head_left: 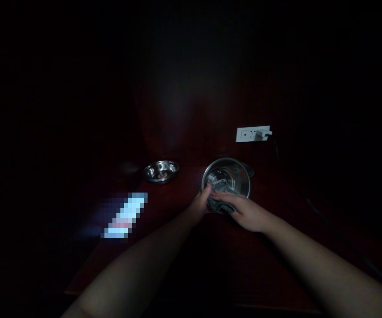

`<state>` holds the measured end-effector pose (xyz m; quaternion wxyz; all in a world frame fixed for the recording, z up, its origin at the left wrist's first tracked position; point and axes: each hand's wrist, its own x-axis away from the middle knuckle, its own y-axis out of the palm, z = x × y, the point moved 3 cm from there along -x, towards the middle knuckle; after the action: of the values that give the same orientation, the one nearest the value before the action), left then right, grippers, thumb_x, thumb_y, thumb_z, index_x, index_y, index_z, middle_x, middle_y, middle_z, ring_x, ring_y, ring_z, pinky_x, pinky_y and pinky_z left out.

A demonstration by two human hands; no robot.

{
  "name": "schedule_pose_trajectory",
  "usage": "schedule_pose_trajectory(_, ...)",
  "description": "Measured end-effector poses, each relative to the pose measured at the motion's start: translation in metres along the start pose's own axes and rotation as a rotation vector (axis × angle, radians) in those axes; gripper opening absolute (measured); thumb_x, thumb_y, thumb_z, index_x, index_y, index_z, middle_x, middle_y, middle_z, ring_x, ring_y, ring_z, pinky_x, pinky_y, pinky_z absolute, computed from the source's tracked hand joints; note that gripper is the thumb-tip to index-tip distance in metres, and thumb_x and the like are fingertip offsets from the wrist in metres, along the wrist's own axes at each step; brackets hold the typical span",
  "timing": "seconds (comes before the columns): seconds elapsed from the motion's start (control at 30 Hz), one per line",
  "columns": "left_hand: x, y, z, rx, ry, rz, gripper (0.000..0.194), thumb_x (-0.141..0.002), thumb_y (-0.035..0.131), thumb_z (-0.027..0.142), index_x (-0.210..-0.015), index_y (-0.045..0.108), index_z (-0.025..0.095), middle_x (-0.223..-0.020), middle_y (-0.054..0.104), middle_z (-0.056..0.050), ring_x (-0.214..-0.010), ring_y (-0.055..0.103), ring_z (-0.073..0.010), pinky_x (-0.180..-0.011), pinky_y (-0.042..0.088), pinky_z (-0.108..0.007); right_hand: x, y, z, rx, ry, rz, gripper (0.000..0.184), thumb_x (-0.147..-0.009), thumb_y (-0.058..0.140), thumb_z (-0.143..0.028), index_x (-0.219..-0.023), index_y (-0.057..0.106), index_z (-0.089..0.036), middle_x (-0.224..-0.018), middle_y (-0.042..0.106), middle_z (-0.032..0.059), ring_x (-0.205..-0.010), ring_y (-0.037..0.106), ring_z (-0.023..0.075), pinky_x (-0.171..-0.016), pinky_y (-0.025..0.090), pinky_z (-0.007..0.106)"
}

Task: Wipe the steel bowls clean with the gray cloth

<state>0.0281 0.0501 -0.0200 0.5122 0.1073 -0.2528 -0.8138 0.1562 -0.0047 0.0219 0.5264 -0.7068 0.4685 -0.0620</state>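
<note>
A deep, shiny steel pot is tilted with its mouth facing me. My left hand grips the near left side, its thumb up at the rim and its other fingers mostly hidden. A dark grey-green patterned cloth is bunched over the near rim and partly inside. My right hand is pressed on this cloth, fingers together and pointing left into the mouth. Part of the cloth is hidden under the fingers.
On the dark red table, a shallow steel dish stands left of the pot. A bright pixelated screen lies nearer. Behind the pot a round metal edge shows. A wall socket holds a plug; a cable runs along the right.
</note>
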Motion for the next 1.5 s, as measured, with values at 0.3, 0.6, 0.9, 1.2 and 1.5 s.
schedule_pose_trajectory(0.3,-0.002,-0.005,-0.002,-0.163,0.008,-0.051,0.062,-0.077,0.052,0.062,-0.119,0.059,0.017,-0.119,0.063,-0.014,-0.106,0.061,-0.0300,-0.080,0.054,-0.043,-0.002,0.000,-0.001,0.014,-0.034,0.012,0.081,-0.061,0.040,0.003,-0.139,0.041,-0.019,-0.145,0.040,0.0086,-0.137,0.029,0.0243,-0.112,0.021,0.055)
schedule_pose_trajectory(0.6,0.008,0.009,0.002,-0.151,0.074,-0.158,0.061,-0.082,0.052,0.055,-0.131,0.049,0.020,-0.120,0.063,-0.012,-0.108,0.061,-0.0268,-0.092,0.048,-0.043,-0.003,-0.004,0.003,0.103,0.064,0.089,0.081,-0.059,0.039,0.000,-0.140,0.037,-0.009,-0.150,0.028,0.0118,-0.141,0.016,0.0241,-0.114,0.015,0.052)
schedule_pose_trajectory(0.9,0.003,-0.002,-0.005,-0.180,0.037,-0.068,0.066,-0.081,0.052,0.056,-0.135,0.044,0.020,-0.122,0.061,-0.014,-0.106,0.061,-0.0303,-0.088,0.050,-0.049,-0.004,-0.008,0.013,0.226,0.251,0.165,0.068,-0.069,0.043,-0.004,-0.137,0.041,-0.009,-0.149,0.031,0.0145,-0.139,0.023,0.0248,-0.115,0.018,0.049)
schedule_pose_trajectory(1.2,0.007,0.003,-0.002,-0.174,0.065,-0.041,0.066,-0.080,0.055,0.053,-0.137,0.038,0.024,-0.125,0.059,-0.013,-0.102,0.063,-0.0288,-0.082,0.053,-0.048,-0.002,-0.009,0.016,0.221,0.342,0.141,0.060,-0.076,0.046,-0.010,-0.135,0.044,-0.009,-0.148,0.034,0.0143,-0.136,0.031,0.0237,-0.114,0.025,0.039)
schedule_pose_trajectory(1.5,0.004,0.001,-0.004,-0.176,0.048,-0.016,0.065,-0.080,0.053,0.057,-0.134,0.038,0.025,-0.125,0.056,-0.014,-0.100,0.063,-0.0288,-0.077,0.055,-0.048,-0.003,-0.014,0.013,0.268,0.422,0.022,0.050,-0.081,0.045,-0.017,-0.130,0.051,-0.007,-0.135,0.052,0.0162,-0.123,0.051,0.0273,-0.104,0.039,0.039)
